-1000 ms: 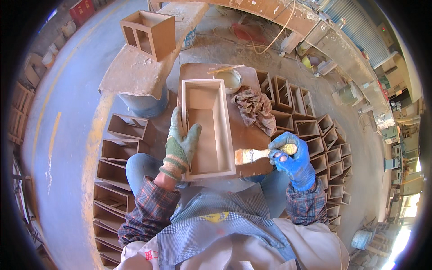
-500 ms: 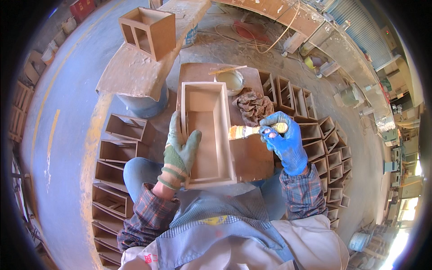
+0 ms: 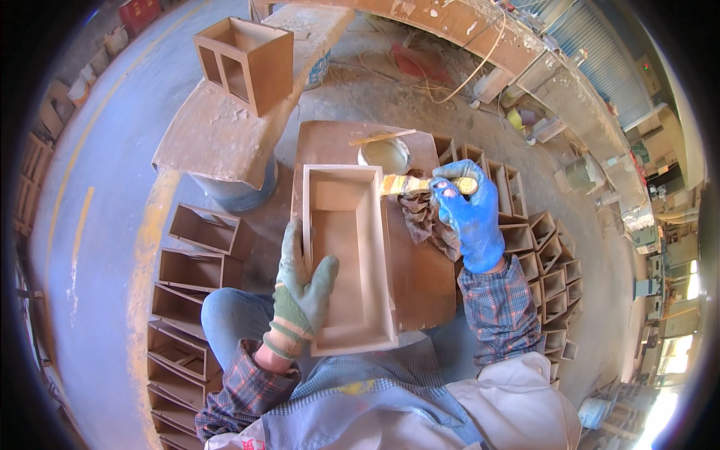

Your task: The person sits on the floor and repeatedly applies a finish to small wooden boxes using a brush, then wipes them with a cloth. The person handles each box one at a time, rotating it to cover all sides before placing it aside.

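An open rectangular wooden box (image 3: 375, 262) lies lengthwise in front of me on a brown board (image 3: 420, 285). My left hand (image 3: 301, 292), in a grey-green glove, grips its left wall, thumb inside and fingers along the outside. In a blue glove with bared fingertips, my right hand (image 3: 478, 217) holds a paintbrush (image 3: 410, 184) level. The bristles point left and meet the box's right rim near its far corner. Just beyond the box stands a pot (image 3: 386, 155) of pale liquid with a flat stick (image 3: 381, 137) across it. A crumpled brown rag (image 3: 429, 221) lies below the brush.
Several similar boxes stand on the floor to the left (image 3: 193, 266) and more are stacked to the right (image 3: 555, 281). At the far left a bench (image 3: 206, 139) carries a box with two openings (image 3: 266, 71). Beneath the bench is a blue tub (image 3: 240, 193).
The brush in my right hand has moved along the box's right rim, from about its middle to the far corner. My left hand keeps its grip. The whole view has shifted slightly.
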`<state>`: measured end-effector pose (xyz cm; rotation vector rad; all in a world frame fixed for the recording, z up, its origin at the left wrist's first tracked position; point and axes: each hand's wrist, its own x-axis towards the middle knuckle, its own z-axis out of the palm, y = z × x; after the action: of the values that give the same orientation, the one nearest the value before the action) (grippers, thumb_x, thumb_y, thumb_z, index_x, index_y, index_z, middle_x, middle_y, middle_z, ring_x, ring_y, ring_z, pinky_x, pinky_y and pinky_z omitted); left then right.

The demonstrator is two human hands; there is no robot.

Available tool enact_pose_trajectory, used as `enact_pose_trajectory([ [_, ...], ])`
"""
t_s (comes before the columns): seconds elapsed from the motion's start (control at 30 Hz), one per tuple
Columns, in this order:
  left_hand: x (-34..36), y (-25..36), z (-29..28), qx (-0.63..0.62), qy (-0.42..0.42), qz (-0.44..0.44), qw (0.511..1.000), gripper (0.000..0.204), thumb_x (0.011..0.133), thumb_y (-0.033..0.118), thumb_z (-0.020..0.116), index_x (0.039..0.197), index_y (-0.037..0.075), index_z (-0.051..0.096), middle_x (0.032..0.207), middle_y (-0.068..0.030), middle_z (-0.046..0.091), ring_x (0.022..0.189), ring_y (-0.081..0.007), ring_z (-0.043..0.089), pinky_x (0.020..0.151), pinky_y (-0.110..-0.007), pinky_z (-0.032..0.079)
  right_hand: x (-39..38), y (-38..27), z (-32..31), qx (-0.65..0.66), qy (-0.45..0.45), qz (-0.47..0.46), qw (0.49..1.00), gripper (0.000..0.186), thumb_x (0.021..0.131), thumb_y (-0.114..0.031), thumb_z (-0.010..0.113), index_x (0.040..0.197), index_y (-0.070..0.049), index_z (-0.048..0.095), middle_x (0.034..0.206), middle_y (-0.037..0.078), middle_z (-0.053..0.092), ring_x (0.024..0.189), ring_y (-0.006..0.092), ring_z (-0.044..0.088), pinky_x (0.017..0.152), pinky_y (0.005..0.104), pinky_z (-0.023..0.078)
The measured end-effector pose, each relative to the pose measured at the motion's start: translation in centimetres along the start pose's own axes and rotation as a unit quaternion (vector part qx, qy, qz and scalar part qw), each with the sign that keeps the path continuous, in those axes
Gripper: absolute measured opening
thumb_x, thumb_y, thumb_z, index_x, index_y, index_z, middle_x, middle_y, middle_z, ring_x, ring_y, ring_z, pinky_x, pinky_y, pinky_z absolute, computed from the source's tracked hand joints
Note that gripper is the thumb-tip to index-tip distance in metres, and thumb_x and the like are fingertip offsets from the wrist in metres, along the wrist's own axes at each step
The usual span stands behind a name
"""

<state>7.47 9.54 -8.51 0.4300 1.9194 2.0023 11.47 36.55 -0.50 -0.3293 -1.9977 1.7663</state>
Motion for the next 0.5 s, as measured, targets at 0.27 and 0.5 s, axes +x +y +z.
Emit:
enact_pose_trajectory([
  [0.27, 0.1, -0.1, 0.4, -0.066, -0.002, 0.013, 0.998, 0.080, 0.098, 0.013, 0.065, 0.159, -0.007, 0.018, 0.160, -0.0221, 0.035, 0.145, -0.0261, 0.037, 0.120, -0.038, 0.030, 3.1, -0.1, 0.3, -0.044, 0.003, 0.028, 0.999, 0.008, 0.094, -0.006, 0.067, 0.101, -0.002, 0.066, 0.084, 0.001, 0.067, 0.068, 0.0047, 0.058, 0.060, 0.0214, 0.049],
  [0.5, 0.0, -0.5, 0.3, -0.076, -0.002, 0.014, 0.997, 0.080, 0.099, 0.014, 0.065, 0.159, -0.009, 0.017, 0.159, -0.0223, 0.035, 0.144, -0.0256, 0.038, 0.120, -0.038, 0.031, 0.8, -1.8, -0.5, -0.017, -0.025, 0.057, 0.998, 0.011, 0.094, -0.007, 0.067, 0.104, -0.002, 0.065, 0.086, 0.002, 0.067, 0.068, 0.0051, 0.058, 0.059, 0.0205, 0.048],
])
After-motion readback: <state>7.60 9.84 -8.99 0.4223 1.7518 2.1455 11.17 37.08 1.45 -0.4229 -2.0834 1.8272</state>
